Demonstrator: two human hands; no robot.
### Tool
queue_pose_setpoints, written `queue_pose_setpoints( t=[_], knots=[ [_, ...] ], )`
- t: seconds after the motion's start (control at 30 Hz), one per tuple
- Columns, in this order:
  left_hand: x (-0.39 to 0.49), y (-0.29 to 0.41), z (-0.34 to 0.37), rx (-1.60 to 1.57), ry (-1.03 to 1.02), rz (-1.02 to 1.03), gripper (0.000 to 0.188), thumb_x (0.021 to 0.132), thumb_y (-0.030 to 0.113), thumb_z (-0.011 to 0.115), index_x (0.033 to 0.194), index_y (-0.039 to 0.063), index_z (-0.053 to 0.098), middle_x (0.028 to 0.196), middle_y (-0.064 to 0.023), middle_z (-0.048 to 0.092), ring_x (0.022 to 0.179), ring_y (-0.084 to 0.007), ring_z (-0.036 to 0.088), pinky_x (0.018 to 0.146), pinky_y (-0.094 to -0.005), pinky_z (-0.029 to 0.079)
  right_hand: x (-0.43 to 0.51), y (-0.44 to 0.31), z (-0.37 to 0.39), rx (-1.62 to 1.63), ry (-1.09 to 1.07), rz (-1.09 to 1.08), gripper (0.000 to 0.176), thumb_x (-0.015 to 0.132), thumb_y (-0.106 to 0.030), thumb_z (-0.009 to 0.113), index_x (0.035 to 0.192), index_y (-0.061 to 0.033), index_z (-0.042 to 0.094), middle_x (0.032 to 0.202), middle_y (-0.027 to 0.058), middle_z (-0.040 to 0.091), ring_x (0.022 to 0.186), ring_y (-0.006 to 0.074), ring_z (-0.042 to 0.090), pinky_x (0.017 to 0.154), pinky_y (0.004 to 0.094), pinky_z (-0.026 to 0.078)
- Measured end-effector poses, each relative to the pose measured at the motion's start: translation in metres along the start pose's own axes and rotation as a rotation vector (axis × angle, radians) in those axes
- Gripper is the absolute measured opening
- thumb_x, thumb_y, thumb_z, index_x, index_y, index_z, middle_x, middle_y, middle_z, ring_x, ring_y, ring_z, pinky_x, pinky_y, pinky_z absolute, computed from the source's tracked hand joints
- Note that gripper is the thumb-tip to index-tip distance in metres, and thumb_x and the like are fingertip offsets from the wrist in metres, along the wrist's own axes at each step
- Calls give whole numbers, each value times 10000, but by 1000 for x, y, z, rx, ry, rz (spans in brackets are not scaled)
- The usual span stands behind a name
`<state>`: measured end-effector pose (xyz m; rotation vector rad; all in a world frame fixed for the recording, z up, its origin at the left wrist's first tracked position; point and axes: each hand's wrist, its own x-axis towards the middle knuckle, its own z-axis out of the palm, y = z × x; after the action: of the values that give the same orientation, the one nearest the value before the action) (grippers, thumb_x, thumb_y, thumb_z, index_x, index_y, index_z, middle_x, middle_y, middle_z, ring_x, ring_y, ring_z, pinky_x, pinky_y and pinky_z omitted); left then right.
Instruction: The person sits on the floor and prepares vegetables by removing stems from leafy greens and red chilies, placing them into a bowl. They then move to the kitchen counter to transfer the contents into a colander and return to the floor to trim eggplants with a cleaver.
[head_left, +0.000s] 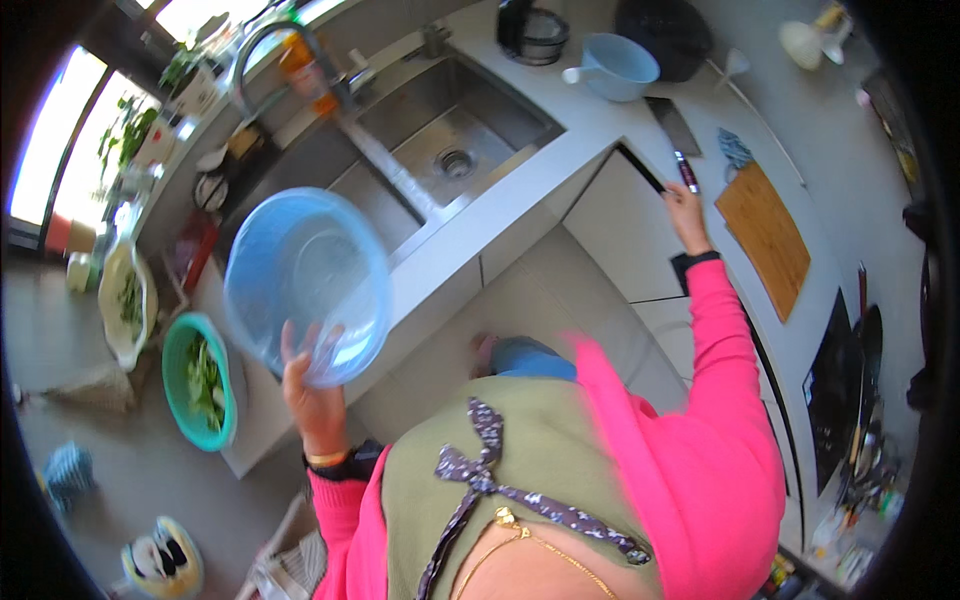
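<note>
My left hand (316, 397) grips the rim of a translucent blue plastic basin (300, 277), tilted in the air over the counter edge beside the sink (461, 150). Out to the right, my right hand (684, 210) is at the counter's front edge by the top of a white cabinet door (637, 225). Just beyond its fingers lies a dark-handled knife, its handle (686, 172) towards me and its broad blade (673, 124) flat on the counter. Whether the fingers touch the handle or the cabinet edge, I cannot tell. A wooden cutting board (772, 240) rests right of that hand.
A green basin (172, 397) with leafy vegetables and an oval dish (109, 315) of greens stand at left. The faucet (240, 71) arches over the sink. A light-blue handled container (622, 71) is behind the knife. A black cooktop (829, 390) lies at far right.
</note>
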<state>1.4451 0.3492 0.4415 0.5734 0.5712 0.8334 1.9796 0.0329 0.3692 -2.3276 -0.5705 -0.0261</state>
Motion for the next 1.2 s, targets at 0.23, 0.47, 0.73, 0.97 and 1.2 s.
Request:
queue_pose_setpoints(
  t=[0.23,0.47,0.73,0.97,1.2],
  knots=[
    [-55,-48,15,-49,223,6,658,821,54,478,1402,147,184,1236,-170,402,1061,-356,526,877,-476,455,91,115,-30,-397,32,-54,458,817,-267,568,1214,-40,536,1038,246,623,976,373,598,837,415,459],
    [-176,-124,30,-57,590,239,566,824,50,488,1350,128,294,1190,-120,447,1034,-288,555,895,-442,470,213,144,18,-493,-304,-224,572,697,-33,540,1236,105,406,1180,246,517,1094,342,510,973,381,373],
    [-288,-217,56,-155,880,310,480,795,124,516,1228,105,310,1080,-87,456,946,-219,520,723,-426,515,214,112,24,-53,-420,19,758,735,-106,628,1384,-10,249,1196,200,504,832,286,583,625,381,520],
    [-409,-265,44,-275,1061,388,498,804,122,485,1269,117,307,1076,-72,449,923,-209,528,733,-433,527,22,84,-1,251,-144,-458,585,833,-101,587,1348,-39,317,911,147,580,603,188,555,474,276,477],
    [-585,-320,-9,-454,1196,535,564,827,141,530,1328,118,271,1108,-91,448,970,-250,536,751,-468,526,-270,5,4,267,-1273,-553,632,798,42,480,1388,-130,336,672,-13,411,508,56,386,435,218,366]
  ],
)
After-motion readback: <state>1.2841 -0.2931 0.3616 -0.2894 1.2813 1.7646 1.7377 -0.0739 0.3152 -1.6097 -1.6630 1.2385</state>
